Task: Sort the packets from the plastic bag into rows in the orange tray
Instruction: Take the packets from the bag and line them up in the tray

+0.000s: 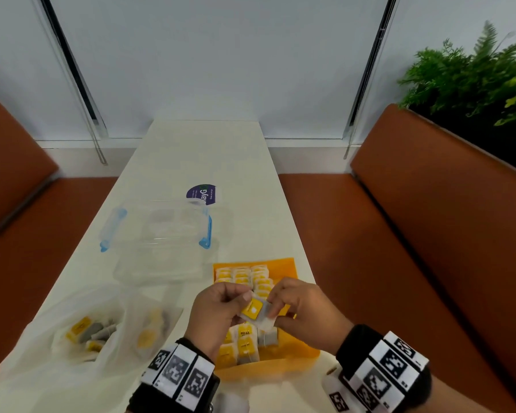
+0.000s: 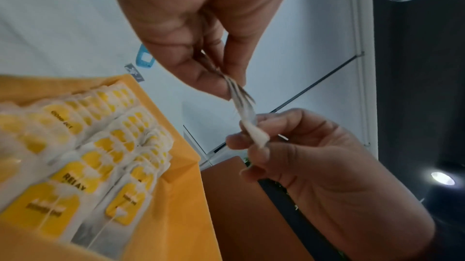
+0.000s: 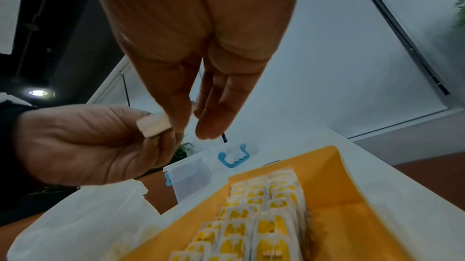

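Both hands hold a small stack of white packets (image 1: pixel 255 310) with yellow labels just above the orange tray (image 1: pixel 284 264). My left hand (image 1: pixel 241 298) pinches one end of the stack and my right hand (image 1: pixel 276 309) pinches the other. In the left wrist view the packets (image 2: pixel 247 124) appear edge-on between the left hand (image 2: pixel 230 86) and the right hand (image 2: pixel 251 142). The tray (image 2: pixel 181 215) holds three rows of overlapping packets (image 2: pixel 110 146). On the table to the left, the translucent plastic bag (image 1: pixel 81 332) has more packets inside.
A clear lidded container (image 1: pixel 161 234) with blue clips stands behind the bag, and a purple sticker (image 1: pixel 201 193) lies beyond it. Orange benches (image 1: pixel 429 234) flank the narrow white table (image 1: pixel 203 150). A green plant (image 1: pixel 471 73) is at the far right.
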### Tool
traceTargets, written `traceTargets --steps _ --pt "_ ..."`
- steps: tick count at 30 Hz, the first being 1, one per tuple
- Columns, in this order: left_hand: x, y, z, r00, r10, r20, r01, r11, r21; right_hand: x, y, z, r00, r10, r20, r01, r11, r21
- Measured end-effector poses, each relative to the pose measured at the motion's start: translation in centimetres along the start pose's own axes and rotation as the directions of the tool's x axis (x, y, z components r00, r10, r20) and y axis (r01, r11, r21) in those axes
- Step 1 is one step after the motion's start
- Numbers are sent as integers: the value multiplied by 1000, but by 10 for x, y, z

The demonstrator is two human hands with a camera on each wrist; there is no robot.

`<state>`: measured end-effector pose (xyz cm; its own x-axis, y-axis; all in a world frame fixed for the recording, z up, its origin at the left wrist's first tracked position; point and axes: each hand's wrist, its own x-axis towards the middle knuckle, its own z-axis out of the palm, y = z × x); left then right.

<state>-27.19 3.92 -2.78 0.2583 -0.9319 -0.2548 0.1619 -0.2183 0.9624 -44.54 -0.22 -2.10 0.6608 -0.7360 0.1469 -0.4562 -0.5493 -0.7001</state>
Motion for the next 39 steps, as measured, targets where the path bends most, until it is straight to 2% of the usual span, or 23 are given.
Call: traceTargets --steps 4,6,9,13,15,18,23,26,30,32,34,36,39 --pt "-4 4 1 983 184 -11 -180 971 156 -5 -5 -3 994 94 -63 -90 993 73" --pt "-7 9 5 966 255 43 -258 931 258 -5 -12 -6 981 159 -110 -145 981 128" --pt "-15 19 14 939 313 142 -344 865 365 -1 -24 -8 980 174 -96 -153 969 195" --pt "-18 27 15 923 354 152 -385 869 311 1 -27 -11 968 225 -115 -181 935 304" --pt "-17 24 11 919 375 123 -394 849 353 0 -27 -15 956 262 -133 -192 899 393" --pt "-16 18 6 924 365 111 -378 837 395 -2 -28 -18 958 270 -98 -205 880 429" --pt "-15 13 5 927 358 110 -368 818 441 -4 -24 -15 952 246 -180 -189 940 282" --pt "-14 13 5 918 379 114 -388 802 454 -3 -29 -17 957 250 -146 -200 936 291" --pt "-13 13 7 915 379 137 -399 806 438 -3 -31 -21 967 219 -126 -196 965 172" --pt "-13 13 9 916 365 164 -400 812 425 -2 -30 -22 964 250 -92 -235 960 150" --pt "-13 11 9 921 357 154 -388 813 434 1 -25 -24 952 303 -40 -302 953 34" --pt "-10 9 6 936 328 124 -346 804 484 6 -18 -25 929 363 74 -341 917 -208" --pt "-6 4 -1 958 260 121 -280 754 595 14 -11 -18 849 454 271 -337 860 -384"
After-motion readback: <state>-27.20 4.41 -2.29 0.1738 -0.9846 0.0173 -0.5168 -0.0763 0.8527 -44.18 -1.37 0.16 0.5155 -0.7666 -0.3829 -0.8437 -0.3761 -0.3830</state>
